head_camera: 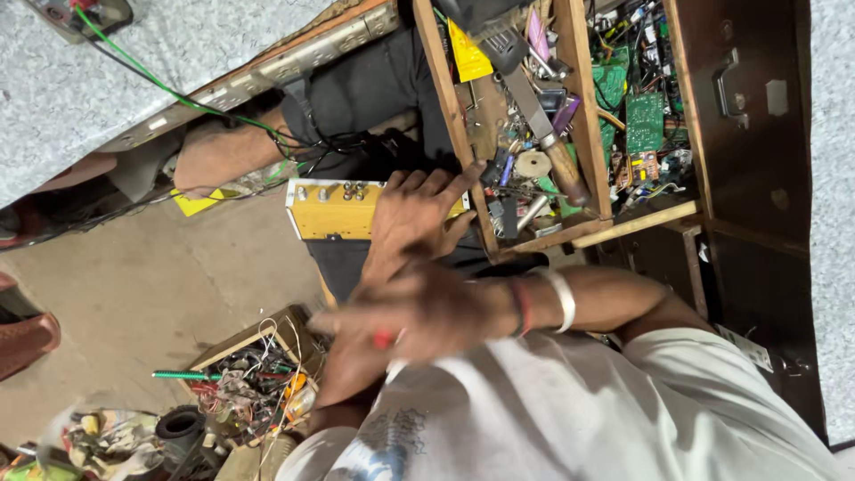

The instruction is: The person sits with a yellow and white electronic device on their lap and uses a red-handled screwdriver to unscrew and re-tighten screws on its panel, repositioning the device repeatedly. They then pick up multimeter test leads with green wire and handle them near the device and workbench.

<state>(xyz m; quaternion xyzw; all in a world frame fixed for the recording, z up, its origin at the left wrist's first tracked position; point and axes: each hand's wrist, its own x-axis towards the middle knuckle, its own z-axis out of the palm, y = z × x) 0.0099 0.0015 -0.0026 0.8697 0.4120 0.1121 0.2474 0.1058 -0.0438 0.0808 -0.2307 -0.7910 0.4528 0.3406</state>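
1. Wooden drawer (583,116). It stands pulled out just beyond the fingertips of the left hand. Its compartments hold green circuit boards (643,111), a wood-handled blade (545,125) and loose small parts. Judgement: it is open so that parts lie within a short reach.

2. Crate of wires (254,374). It sits on the floor, below and outward of the right hand, well apart from both hands. A green-handled screwdriver (183,376) lies across its edge.

3. Yellow box (334,212). It lies under the left hand, on the lap.
   - Long axis: sideways across the body, running out from under the left palm toward the person's left.
   - The metal strip with its row of small knobs faces away from the body, toward the black wires (329,142) beyond.
   - Judgement: the box is pinned flat so it cannot slide.

4. Left hand (414,223). Fingers spread, palm pressed down on the near end of the box; the forefinger reaches the drawer's rail. It grips nothing.

5. Right hand (401,321). It crosses in front of the left wrist, nearer the body, and is blurred. A small red item (383,339) shows at the fingers; whether the hand is closed on it cannot be told.
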